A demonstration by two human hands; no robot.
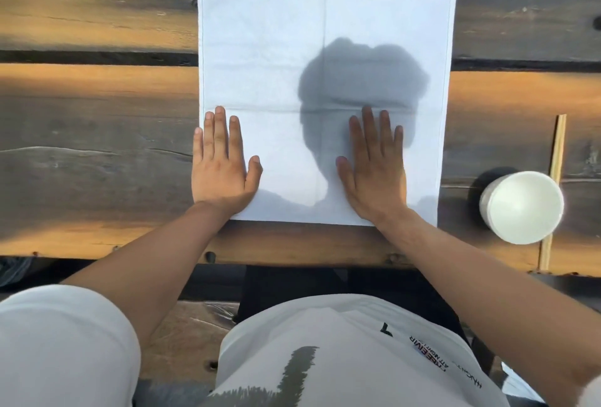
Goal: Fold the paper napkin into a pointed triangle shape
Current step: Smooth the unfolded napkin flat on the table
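A white paper napkin (pixel 260 48) lies fully unfolded and flat as a large square on the wooden table, with faint crease lines crossing at its middle. My left hand (pixel 221 166) rests palm down on the napkin's near left corner, fingers spread, its little finger over the left edge. My right hand (pixel 374 166) lies flat, palm down, on the near half right of centre. Neither hand grips anything. A shadow of a head falls across the napkin's middle and right.
A white paper cup (pixel 522 208) stands upright to the right of the napkin near the table's front. A thin wooden stick (pixel 556 159) lies lengthwise behind it. The plank table (pixel 97 133) has a dark gap running across; its front edge is just below the napkin.
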